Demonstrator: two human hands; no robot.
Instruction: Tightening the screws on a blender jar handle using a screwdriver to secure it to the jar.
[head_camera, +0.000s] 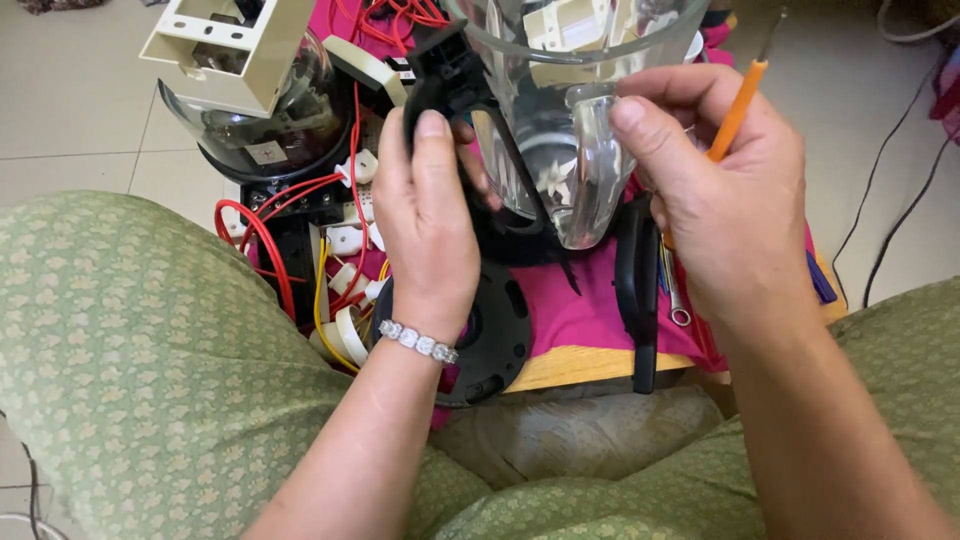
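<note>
Head view, looking down: left hand (425, 215) clamps the black handle (440, 75) of a clear blender jar (560, 150), which lies at two o'clock from it, long axis upright. Right hand (725, 190), nearer, grips an orange screwdriver (738, 105), thumb on glass.

two hands (425, 215), one clear jar (570, 120), one orange screwdriver (738, 105)

Beside the clear glass jar (570, 150): orange screwdriver (738, 105), magenta cloth (580, 305), red wires (265, 235), black disc (495, 335), green patterned clothing (140, 370).
</note>
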